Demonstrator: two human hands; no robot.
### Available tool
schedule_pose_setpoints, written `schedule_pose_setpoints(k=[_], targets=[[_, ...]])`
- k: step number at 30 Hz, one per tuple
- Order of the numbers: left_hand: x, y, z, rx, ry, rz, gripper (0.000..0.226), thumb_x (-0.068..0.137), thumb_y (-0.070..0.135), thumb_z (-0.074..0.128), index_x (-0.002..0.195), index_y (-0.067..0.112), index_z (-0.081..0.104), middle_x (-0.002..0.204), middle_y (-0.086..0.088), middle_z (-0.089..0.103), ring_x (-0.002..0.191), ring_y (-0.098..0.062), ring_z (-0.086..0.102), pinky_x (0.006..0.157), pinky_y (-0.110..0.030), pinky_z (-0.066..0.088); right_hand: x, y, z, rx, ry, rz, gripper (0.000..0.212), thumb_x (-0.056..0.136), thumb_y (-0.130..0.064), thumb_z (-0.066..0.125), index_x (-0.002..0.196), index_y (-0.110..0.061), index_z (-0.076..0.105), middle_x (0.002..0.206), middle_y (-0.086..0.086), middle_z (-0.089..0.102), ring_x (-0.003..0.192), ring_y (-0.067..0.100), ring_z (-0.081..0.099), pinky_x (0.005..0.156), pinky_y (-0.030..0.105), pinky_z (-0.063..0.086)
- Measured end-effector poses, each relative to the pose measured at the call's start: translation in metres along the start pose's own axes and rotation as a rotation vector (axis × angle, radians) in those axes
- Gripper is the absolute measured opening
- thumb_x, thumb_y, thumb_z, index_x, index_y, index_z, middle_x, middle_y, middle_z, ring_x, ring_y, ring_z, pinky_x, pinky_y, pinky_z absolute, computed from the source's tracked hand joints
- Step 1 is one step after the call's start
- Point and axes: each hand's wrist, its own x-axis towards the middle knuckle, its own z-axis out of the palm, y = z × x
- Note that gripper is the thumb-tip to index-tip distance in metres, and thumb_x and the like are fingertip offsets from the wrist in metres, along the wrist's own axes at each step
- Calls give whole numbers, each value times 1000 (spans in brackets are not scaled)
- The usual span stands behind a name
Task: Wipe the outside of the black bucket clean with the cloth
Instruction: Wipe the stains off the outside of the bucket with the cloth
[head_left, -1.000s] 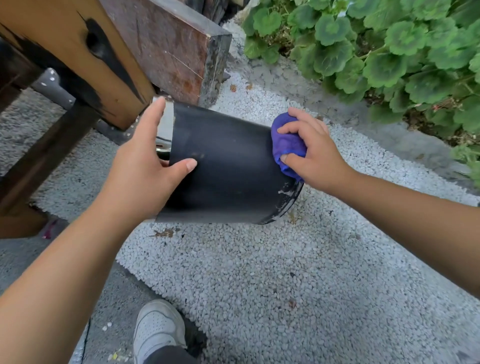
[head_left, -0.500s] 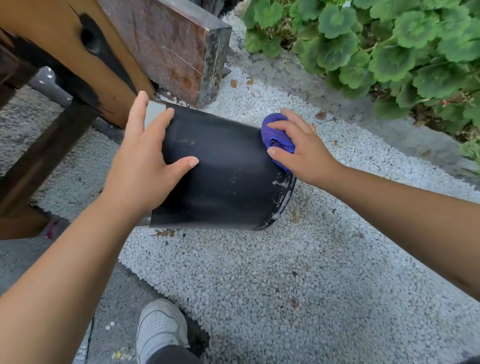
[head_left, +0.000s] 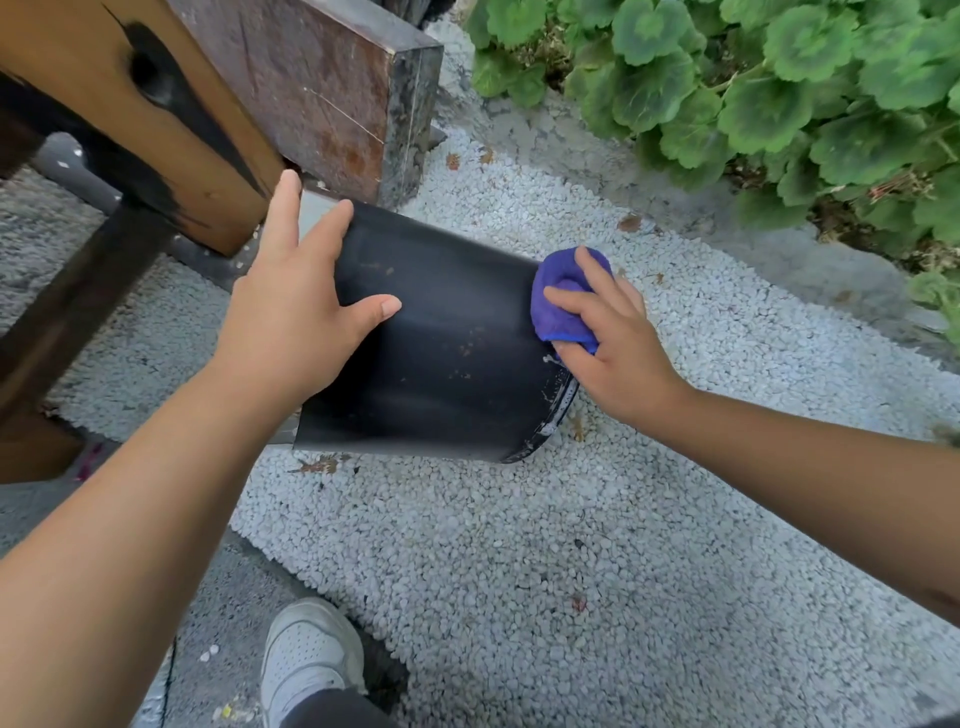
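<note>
The right hand (head_left: 618, 343) is curled around a bunched purple cloth (head_left: 561, 306), fingers bent over the top of the wad and pressing it against the black bucket (head_left: 457, 353) at the bucket's base end, high on the curved wall where it meets the bottom rim. The cloth fills the palm, so the grip is closed on it and not loose; a fold of it sticks out beneath the fingers. The left hand (head_left: 296, 312) lies spread on the bucket's other end, near the open mouth: the palm and four fingers rest flat across the upper edge, the thumb reaches out along the side wall, and the hand braces the bucket without wrapping round it. The bucket lies on its side, tilted, with its base toward the right and its mouth toward the left, resting on a patch of white gravel (head_left: 571, 545). Pale scuffs and specks show on the dark wall, thickest along the bottom rim just below the cloth. Behind the left hand stands a slanted wooden beam (head_left: 171, 119) with a black streak, and just beyond it a rust-brown block (head_left: 322, 88); the bucket's mouth end is close to both, though whether it touches them cannot be told. A strip of grey pavement borders the gravel, and round-leaved green plants (head_left: 779, 88) grow past it at upper right. A white shoe (head_left: 306, 654) shows at the lower edge.
</note>
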Motion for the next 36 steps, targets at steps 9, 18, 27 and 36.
schedule_pose_setpoints(k=[9, 18, 27, 36], targets=[[5, -2, 1, -39, 3, 3, 84, 81, 43, 75, 150, 25, 32, 165, -1, 1, 148, -21, 18, 113, -42, 27, -54, 0, 26, -128, -14, -116, 45, 72, 5, 70, 109, -18, 63, 149, 8, 32, 122, 40, 24, 108, 25, 10], [-48, -63, 12, -443, -28, 302, 83, 85, 41, 63, 155, 28, 20, 165, 2, 4, 151, -18, 8, 113, -29, 33, -30, 4, 23, -75, -26, -86, 43, 72, 5, 67, 107, -17, 60, 147, 7, 32, 125, 44, 28, 99, 40, 27], [-58, -60, 27, -379, -7, 429, 76, 90, 47, 55, 147, 4, 30, 163, -13, -10, 152, -20, 1, 103, -40, 46, -6, -13, 20, 263, 65, 182, 44, 73, 7, 70, 94, -29, 56, 159, 13, 7, 143, 9, 10, 109, 9, 14], [-46, -37, 12, -620, -74, 231, 55, 85, 21, 58, 133, 41, 41, 162, 0, -4, 140, 13, 20, 87, 0, 36, 17, -5, 5, 319, -40, 250, 43, 75, 3, 70, 90, -36, 59, 145, 1, 38, 132, 18, 42, 100, 12, 34]])
